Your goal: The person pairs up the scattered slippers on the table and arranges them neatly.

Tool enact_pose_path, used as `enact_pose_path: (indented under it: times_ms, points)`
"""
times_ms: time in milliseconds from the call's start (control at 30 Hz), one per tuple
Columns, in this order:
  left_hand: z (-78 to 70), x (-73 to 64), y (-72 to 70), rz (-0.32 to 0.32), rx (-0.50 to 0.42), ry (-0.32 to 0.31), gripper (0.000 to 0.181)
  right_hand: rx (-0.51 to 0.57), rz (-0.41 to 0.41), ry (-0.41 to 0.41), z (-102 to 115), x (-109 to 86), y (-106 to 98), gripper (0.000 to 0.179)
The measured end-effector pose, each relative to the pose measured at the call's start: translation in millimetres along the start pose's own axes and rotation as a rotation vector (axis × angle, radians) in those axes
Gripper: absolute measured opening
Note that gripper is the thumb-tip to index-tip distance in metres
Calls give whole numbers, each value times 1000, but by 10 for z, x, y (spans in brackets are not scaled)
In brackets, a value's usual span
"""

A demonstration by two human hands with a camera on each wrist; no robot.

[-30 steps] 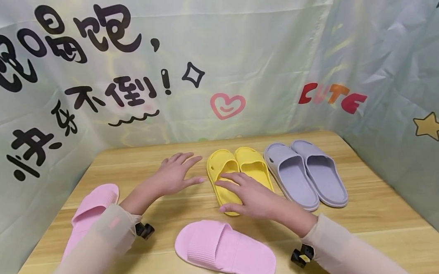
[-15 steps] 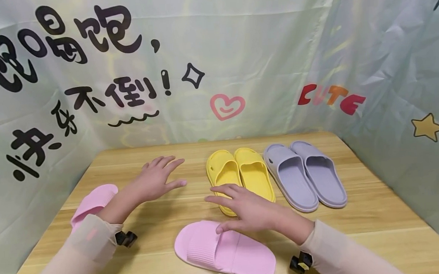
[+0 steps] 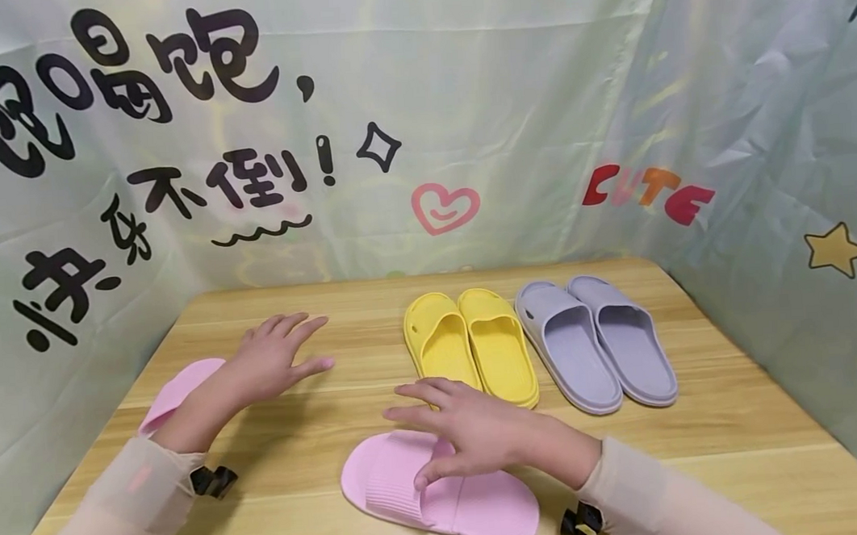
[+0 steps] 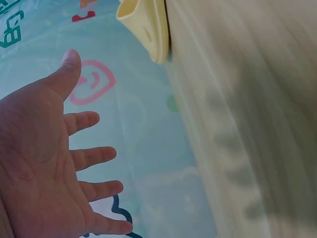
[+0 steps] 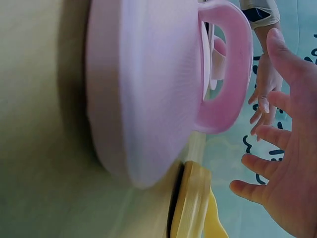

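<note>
Yellow moulded slides adjoin, presumably paired by colour; pink ribbed-strap slipper lies askew beneath right hand. Right hand and left hand: spread, gripping nothing.

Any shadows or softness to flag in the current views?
Head: mostly crisp, soft shadow below the left hand on the table; left wrist: blurry finger-shaped shadows on it; right wrist: the near pink slipper looks soft, dark shadow alongside.
</note>
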State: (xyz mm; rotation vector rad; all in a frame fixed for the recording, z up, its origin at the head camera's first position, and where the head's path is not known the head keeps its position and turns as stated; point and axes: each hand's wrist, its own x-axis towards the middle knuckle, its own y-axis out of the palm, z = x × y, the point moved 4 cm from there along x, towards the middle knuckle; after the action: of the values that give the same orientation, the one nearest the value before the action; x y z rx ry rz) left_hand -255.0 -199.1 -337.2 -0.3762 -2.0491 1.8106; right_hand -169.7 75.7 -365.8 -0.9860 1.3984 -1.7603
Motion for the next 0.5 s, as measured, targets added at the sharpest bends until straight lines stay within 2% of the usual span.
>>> enact_pose_path:
  times_ms: [333,500]
  points:
    - [194,-185,29,-12,16,-49,79,-7,24,-28,77,27,88,85]
    - [294,-273,41,1,16,-88,80,-22,38,-45,118,37,134,84]
